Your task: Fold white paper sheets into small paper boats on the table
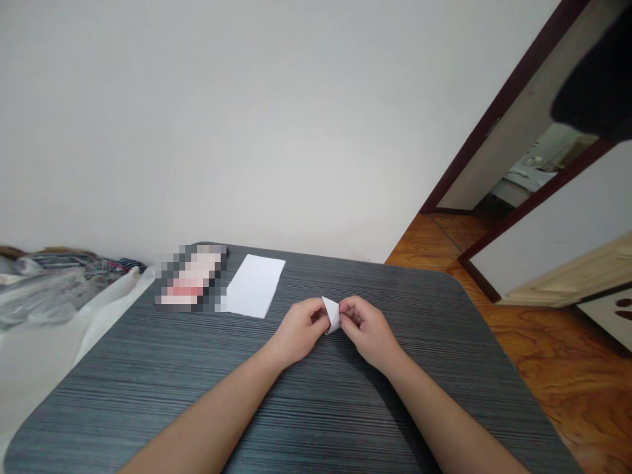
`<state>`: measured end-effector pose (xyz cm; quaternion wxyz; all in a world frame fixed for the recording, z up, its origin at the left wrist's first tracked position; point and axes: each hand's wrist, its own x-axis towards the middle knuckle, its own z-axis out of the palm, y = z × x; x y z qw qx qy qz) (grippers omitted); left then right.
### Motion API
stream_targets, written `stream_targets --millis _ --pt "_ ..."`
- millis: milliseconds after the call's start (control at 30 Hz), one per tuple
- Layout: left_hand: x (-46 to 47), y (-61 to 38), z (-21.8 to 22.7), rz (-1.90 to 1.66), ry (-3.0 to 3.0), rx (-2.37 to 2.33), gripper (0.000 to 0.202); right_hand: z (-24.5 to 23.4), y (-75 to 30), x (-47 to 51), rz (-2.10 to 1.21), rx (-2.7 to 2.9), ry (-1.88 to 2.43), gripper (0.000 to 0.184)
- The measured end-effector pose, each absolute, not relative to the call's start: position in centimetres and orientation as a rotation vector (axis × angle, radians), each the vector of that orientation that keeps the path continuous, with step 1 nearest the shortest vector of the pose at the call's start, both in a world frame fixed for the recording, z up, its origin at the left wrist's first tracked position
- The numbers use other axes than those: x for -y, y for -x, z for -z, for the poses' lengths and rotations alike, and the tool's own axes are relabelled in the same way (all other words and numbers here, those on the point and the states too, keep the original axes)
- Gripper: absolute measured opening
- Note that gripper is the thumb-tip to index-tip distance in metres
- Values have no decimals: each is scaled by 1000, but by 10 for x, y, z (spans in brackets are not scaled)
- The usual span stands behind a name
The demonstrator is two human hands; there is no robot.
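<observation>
A small folded piece of white paper [331, 315] with a pointed top corner is held between my two hands, above the middle of the dark table. My left hand [305, 327] pinches its left edge between thumb and fingers. On the other edge, my right hand [367, 329] is closed, thumb against the fingertips. Part of the paper is hidden behind my fingers. To the left of my left hand, white paper sheets [257, 284] lie flat on the table.
The dark, wood-grained table [306, 408] stands against a pale wall [276, 131]. At its back left lies a pixelated flat object [190, 278]. Clear plastic and cloth [64, 289] are heaped beyond the left edge. Wooden floor [557, 355] and a doorway [523, 158] show on the right.
</observation>
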<state>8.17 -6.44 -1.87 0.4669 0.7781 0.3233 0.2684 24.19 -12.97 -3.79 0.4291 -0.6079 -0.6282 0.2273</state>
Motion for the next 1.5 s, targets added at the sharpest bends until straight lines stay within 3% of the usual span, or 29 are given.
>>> stream_targets --millis 1500 --pt "64 -82 20 -693 -1985 -779 11 23 -243 131 -504 1654 1411 13"
